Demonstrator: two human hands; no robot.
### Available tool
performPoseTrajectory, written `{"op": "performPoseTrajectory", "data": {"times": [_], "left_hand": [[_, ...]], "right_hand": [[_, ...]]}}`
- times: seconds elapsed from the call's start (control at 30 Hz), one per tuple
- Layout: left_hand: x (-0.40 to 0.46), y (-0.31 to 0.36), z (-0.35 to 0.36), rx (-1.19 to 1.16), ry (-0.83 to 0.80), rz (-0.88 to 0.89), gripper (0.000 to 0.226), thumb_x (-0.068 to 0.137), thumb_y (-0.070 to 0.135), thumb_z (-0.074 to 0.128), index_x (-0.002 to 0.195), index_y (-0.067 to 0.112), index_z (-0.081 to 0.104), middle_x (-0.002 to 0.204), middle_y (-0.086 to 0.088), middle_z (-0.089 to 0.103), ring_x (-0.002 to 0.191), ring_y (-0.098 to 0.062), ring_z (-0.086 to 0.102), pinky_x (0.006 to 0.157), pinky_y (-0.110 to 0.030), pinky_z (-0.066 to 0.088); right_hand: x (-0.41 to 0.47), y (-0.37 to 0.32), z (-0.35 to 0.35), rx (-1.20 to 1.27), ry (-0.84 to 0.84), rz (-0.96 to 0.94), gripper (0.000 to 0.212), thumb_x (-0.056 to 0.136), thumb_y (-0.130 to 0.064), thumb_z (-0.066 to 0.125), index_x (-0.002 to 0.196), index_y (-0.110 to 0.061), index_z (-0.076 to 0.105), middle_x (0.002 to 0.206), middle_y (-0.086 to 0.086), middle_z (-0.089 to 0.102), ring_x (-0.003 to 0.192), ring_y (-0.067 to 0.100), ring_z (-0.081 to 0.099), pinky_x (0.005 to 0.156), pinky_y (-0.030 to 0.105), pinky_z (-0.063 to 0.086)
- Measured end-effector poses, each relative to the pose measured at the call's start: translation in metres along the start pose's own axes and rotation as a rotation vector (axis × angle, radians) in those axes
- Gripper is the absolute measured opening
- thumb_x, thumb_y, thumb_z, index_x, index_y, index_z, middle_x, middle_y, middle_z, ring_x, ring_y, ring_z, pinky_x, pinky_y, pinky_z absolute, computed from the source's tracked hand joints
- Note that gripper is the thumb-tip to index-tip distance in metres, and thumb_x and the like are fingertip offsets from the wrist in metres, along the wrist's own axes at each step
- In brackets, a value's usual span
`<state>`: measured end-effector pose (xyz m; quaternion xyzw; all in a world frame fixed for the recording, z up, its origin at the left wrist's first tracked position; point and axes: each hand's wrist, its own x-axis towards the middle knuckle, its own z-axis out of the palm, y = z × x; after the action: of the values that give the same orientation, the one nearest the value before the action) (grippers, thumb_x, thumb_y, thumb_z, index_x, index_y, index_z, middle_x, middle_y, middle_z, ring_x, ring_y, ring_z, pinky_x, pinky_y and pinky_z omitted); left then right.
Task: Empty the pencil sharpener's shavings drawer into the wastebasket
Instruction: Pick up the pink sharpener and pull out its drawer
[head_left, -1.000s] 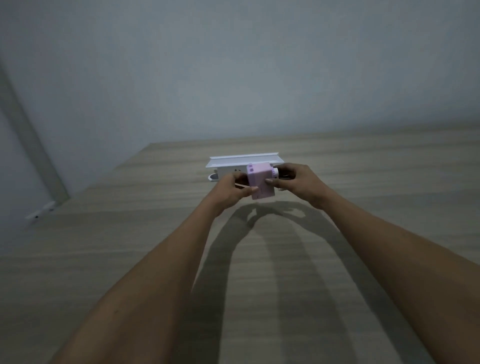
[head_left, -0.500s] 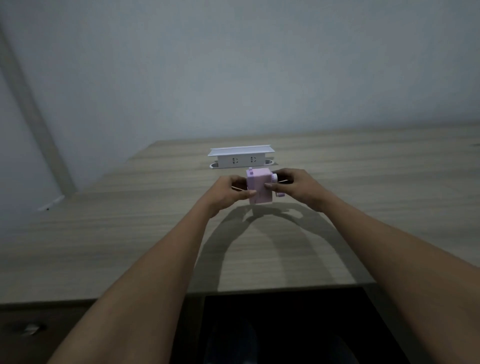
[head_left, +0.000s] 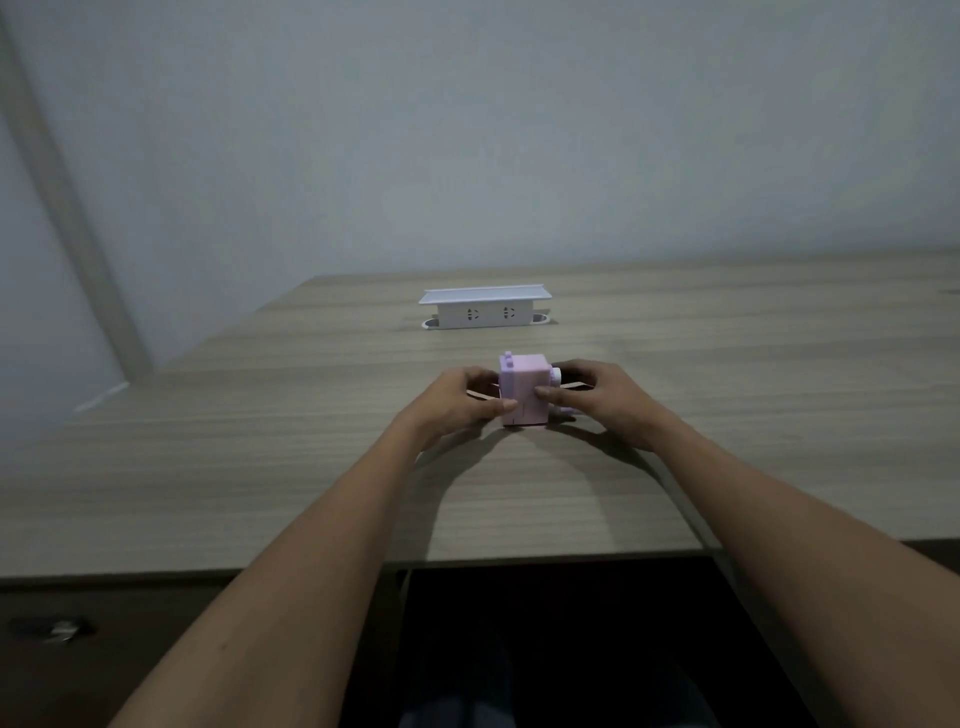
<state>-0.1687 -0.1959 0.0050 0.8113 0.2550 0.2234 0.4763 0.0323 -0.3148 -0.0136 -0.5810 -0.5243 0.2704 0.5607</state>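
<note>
A small pink pencil sharpener stands upright on the wooden desk, a little right of centre. My left hand grips its left side, thumb on the front face. My right hand grips its right side, where a pale crank knob sticks out. The drawer sits flush in the body. No wastebasket is in view.
A white pop-up power socket box stands on the desk behind the sharpener. The desk's front edge runs across the lower part of the view, with dark open space below it. A plain wall rises behind the desk.
The view has pulled back and the desk's front edge has come into sight. The sharpener, held in both hands, has come down and toward me, away from the socket box, onto the desk.
</note>
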Motion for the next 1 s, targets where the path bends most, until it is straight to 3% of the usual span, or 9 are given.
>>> {"op": "performPoseTrajectory", "data": {"times": [0.07,0.2,0.27,0.37,0.5,0.73,0.9,1.0], "left_hand": [[-0.002,-0.001,-0.001,-0.016,-0.020,-0.009,0.048,0.087,0.010,0.079,0.132,0.005,0.064,0.121,-0.014,0.072,0.098,-0.019,0.069,0.078,-0.017,0.057],[0.001,-0.006,0.000,-0.015,-0.001,-0.016,0.055,0.080,0.008,0.085,0.130,0.009,0.064,0.119,-0.011,0.074,0.107,-0.025,0.071,0.094,-0.036,0.056],[0.003,-0.007,0.000,-0.020,0.004,-0.024,0.055,0.079,0.006,0.085,0.130,0.008,0.063,0.118,-0.011,0.074,0.104,-0.023,0.071,0.095,-0.039,0.055],[0.004,-0.008,-0.001,-0.025,-0.007,-0.031,0.054,0.079,0.007,0.085,0.129,0.008,0.064,0.117,-0.009,0.074,0.098,-0.018,0.070,0.093,-0.038,0.056],[0.005,-0.012,-0.004,-0.011,-0.015,-0.022,0.050,0.079,0.007,0.085,0.126,0.006,0.065,0.115,-0.011,0.074,0.094,-0.016,0.070,0.090,-0.039,0.056],[0.000,-0.023,-0.022,-0.023,0.026,-0.048,0.055,0.077,0.003,0.086,0.127,0.001,0.063,0.114,-0.011,0.074,0.096,-0.017,0.070,0.071,-0.021,0.056],[-0.009,-0.034,-0.044,0.002,0.074,-0.075,0.059,0.077,0.005,0.086,0.131,0.001,0.062,0.118,-0.015,0.074,0.103,-0.021,0.071,0.085,-0.025,0.057],[-0.018,-0.035,-0.057,0.004,0.107,-0.092,0.059,0.078,0.005,0.085,0.132,0.001,0.062,0.118,-0.015,0.073,0.105,-0.023,0.070,0.086,-0.024,0.057]], "right_hand": [[0.000,0.001,-0.001,0.006,-0.029,0.042,0.041,0.083,-0.009,0.080,0.123,-0.004,0.070,0.115,0.017,0.075,0.097,0.022,0.074,0.078,0.026,0.059],[0.007,0.003,-0.006,-0.039,-0.112,0.097,0.045,0.080,-0.012,0.084,0.123,-0.008,0.071,0.115,0.010,0.077,0.107,0.025,0.073,0.094,0.036,0.058],[0.008,0.002,-0.007,-0.050,-0.140,0.116,0.044,0.082,-0.012,0.082,0.124,-0.008,0.070,0.115,0.011,0.077,0.103,0.022,0.074,0.091,0.034,0.057],[0.007,0.000,-0.007,-0.065,-0.160,0.114,0.043,0.085,-0.010,0.079,0.126,-0.006,0.068,0.116,0.012,0.076,0.097,0.015,0.074,0.083,0.023,0.056],[0.007,0.000,-0.007,-0.070,-0.179,0.112,0.043,0.087,-0.010,0.077,0.128,-0.005,0.066,0.118,0.014,0.074,0.098,0.015,0.073,0.083,0.022,0.056],[0.005,-0.002,-0.006,-0.092,-0.188,0.118,0.043,0.088,-0.010,0.076,0.129,-0.004,0.066,0.119,0.013,0.074,0.089,0.007,0.073,0.075,0.016,0.054],[0.003,-0.005,-0.007,-0.106,-0.184,0.140,0.041,0.087,-0.012,0.077,0.128,-0.009,0.068,0.115,0.008,0.076,0.092,0.010,0.073,0.079,0.017,0.054],[0.003,-0.008,-0.009,-0.103,-0.175,0.148,0.043,0.084,-0.012,0.081,0.125,-0.008,0.070,0.113,0.010,0.077,0.104,0.022,0.073,0.085,0.022,0.056]]}}
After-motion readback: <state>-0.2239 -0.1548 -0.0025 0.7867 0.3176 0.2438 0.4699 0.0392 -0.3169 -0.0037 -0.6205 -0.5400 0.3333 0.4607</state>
